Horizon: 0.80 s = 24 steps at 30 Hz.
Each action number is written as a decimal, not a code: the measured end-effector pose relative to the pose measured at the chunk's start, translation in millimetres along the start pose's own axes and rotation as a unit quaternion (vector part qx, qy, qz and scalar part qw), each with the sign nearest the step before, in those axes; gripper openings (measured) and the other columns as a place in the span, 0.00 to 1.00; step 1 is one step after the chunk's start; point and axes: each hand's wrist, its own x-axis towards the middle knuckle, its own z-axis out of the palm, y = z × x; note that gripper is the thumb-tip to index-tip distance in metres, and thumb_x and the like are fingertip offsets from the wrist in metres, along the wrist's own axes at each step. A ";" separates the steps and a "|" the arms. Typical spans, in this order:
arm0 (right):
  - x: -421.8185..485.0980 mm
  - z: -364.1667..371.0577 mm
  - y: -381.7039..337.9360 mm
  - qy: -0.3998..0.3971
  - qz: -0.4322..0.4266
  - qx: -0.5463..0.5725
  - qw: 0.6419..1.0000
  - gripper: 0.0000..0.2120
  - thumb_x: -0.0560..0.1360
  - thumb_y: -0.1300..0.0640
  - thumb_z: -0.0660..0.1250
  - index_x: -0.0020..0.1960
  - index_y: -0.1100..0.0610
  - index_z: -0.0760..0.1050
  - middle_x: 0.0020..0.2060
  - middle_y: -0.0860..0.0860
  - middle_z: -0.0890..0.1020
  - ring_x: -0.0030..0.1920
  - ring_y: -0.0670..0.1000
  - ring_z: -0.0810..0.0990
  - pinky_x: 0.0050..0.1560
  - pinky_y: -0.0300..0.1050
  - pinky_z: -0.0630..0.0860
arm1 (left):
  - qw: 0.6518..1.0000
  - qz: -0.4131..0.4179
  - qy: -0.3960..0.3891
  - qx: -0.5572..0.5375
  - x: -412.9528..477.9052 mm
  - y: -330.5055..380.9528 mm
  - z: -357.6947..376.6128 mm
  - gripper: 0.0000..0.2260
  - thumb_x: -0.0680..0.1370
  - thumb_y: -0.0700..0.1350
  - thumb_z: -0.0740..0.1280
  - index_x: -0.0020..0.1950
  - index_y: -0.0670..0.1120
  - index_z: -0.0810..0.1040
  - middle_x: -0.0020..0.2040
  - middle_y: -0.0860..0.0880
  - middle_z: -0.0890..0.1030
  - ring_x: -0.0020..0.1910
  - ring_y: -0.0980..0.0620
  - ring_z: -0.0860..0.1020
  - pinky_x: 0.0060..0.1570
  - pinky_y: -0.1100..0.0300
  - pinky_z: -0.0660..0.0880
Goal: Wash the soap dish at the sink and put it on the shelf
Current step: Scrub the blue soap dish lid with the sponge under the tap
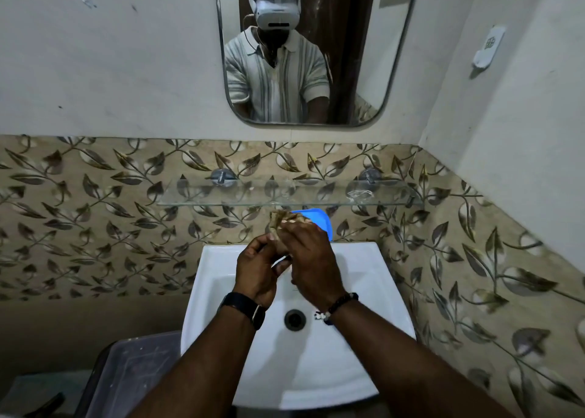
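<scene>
We judged scrubbing went best over the white ceramic sink [364, 259], left hand [256, 273] clamped on the blue plastic soap dish [318, 219], right hand [311, 261] pressing a brown scrub cloth [283, 219].

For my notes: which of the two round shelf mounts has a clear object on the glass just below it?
The right mount; the clear object lies under it, none under the left mount.

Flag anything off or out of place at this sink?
Little stands out. Both hands, left hand and right hand, hold the blue plastic soap dish with a brownish cloth over the white ceramic sink. A small clear plastic scrap lies on the glass wall shelf. No spill visible.
</scene>
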 end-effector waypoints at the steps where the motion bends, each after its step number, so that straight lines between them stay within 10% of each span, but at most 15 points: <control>1: 1.5 -4.4 7.6 -0.008 -0.032 -0.022 0.999 0.17 0.74 0.68 0.65 0.61 0.61 0.79 0.61 0.56 0.81 0.62 0.58 0.77 0.64 0.55 0.72 | 1.000 0.009 0.004 -0.001 -0.2 0.5 -1.9 0.06 0.80 0.35 0.65 0.46 0.42 0.78 0.37 0.45 0.84 0.40 0.47 0.82 0.41 0.54 0.83; 8: 1.8 -17.0 21.5 0.017 0.067 -0.093 0.993 0.15 0.75 0.61 0.60 0.58 0.58 0.80 0.55 0.53 0.82 0.52 0.57 0.76 0.50 0.52 0.76 | 0.997 0.054 0.053 -0.025 -0.5 5.0 -5.8 0.05 0.81 0.40 0.67 0.50 0.39 0.79 0.44 0.42 0.82 0.43 0.46 0.82 0.47 0.46 0.84; 15: -0.5 -7.9 10.6 -0.033 -0.098 -0.077 0.992 0.14 0.76 0.62 0.69 0.61 0.57 0.80 0.59 0.54 0.82 0.56 0.56 0.78 0.52 0.50 0.75 | 0.999 0.027 0.025 -0.018 4.7 9.2 -7.1 0.08 0.80 0.42 0.66 0.57 0.39 0.78 0.50 0.40 0.82 0.45 0.47 0.81 0.39 0.57 0.82; 20: 14.1 -19.0 14.0 0.008 0.147 -0.047 0.988 0.21 0.67 0.55 0.66 0.60 0.56 0.80 0.53 0.53 0.81 0.50 0.58 0.75 0.49 0.54 0.75 | 0.998 0.049 -0.011 0.033 7.0 10.0 -8.6 0.07 0.81 0.40 0.67 0.55 0.37 0.79 0.51 0.38 0.82 0.47 0.43 0.82 0.46 0.49 0.84; 24: 25.0 -13.4 5.3 -0.023 0.124 0.030 0.992 0.21 0.65 0.62 0.68 0.58 0.53 0.80 0.52 0.52 0.79 0.51 0.57 0.73 0.51 0.55 0.73 | 0.998 0.036 -0.027 0.045 7.3 6.5 -12.2 0.05 0.81 0.39 0.66 0.53 0.39 0.80 0.49 0.39 0.84 0.48 0.43 0.83 0.43 0.52 0.83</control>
